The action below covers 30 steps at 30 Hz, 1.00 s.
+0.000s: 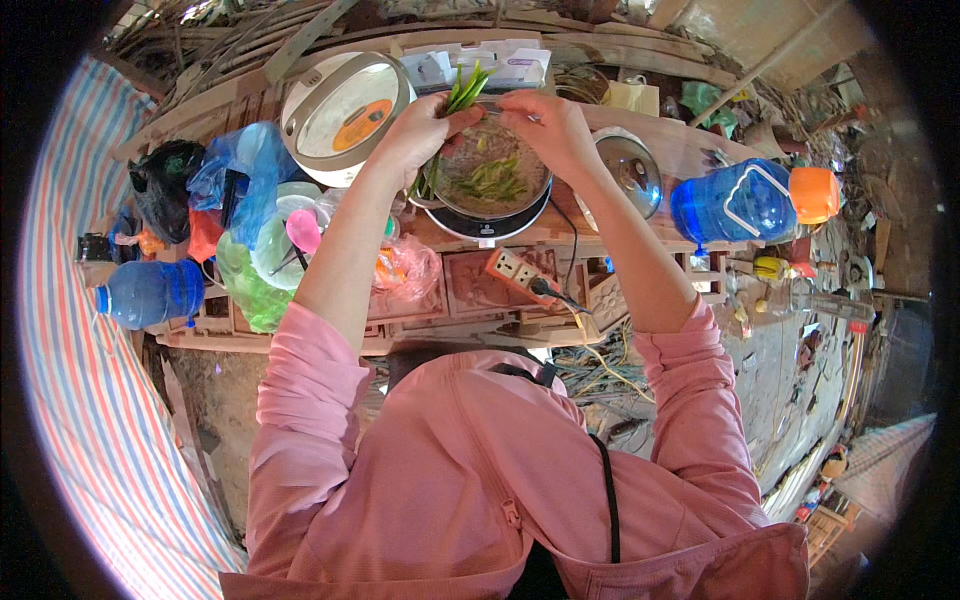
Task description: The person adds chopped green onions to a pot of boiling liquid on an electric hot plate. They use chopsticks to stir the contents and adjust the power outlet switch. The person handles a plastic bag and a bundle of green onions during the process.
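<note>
Green stalks [466, 88] are being gripped by the left hand [425, 125] and pinched by the right hand [545, 120] over the pot [490, 175] holding cut pieces, sitting on the cooker [487, 225], rice cooker [345, 115] left, glass lid [630, 170] right.

Cluttered wooden table [470, 300], cooker [488, 225], jug [735, 205]

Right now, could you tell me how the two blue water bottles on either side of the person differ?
The left blue bottle is smaller, with a blue cap, lying on its side at the table's left end. The right blue jug is larger, with a white handle and a big orange cap. Both are translucent blue and on their sides.
</note>
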Motion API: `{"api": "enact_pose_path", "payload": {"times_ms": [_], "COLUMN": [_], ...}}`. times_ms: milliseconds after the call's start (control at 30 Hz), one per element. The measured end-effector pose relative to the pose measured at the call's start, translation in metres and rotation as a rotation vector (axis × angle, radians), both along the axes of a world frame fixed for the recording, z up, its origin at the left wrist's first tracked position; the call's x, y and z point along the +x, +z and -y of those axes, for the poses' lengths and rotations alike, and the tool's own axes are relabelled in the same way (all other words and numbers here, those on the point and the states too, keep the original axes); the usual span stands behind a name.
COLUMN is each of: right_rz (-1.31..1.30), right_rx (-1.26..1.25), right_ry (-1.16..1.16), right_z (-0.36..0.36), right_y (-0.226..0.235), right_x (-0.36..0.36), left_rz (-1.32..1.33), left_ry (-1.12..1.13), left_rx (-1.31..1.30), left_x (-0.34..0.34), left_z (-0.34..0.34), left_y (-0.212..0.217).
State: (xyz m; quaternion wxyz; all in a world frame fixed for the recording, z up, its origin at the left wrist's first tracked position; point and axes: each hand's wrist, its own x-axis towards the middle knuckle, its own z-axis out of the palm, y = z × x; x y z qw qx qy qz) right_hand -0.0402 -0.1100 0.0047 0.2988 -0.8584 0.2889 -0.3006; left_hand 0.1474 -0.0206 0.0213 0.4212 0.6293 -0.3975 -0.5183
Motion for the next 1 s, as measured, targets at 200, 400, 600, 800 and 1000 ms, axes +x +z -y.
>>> {"api": "enact_pose_path", "payload": {"times_ms": [200,400,600,800,1000], "right_rz": [-0.046,-0.271,-0.365,-0.341,-0.203], "right_rx": [-0.264,-0.590,-0.681,-0.542,-0.312], "right_ry": [-0.072,0.119,0.242,0.232,-0.105], "right_z": [0.004,0.009,0.014,0.009,-0.009], "right_y": [0.022,0.027,0.023,0.022,0.011], "right_x": [0.005,0.007,0.004,0.003,0.020], "left_rz": [0.046,0.102,0.094,0.149,0.104], "left_ry": [-0.042,-0.109,-0.126,-0.109,-0.050], "left_rx": [0.010,0.045,0.129,-0.072,-0.174], "left_x": [-0.006,-0.007,-0.004,-0.010,-0.014], "left_z": [0.002,0.003,0.001,-0.002,0.004], "left_y": [0.002,0.006,0.015,0.011,-0.001]}}
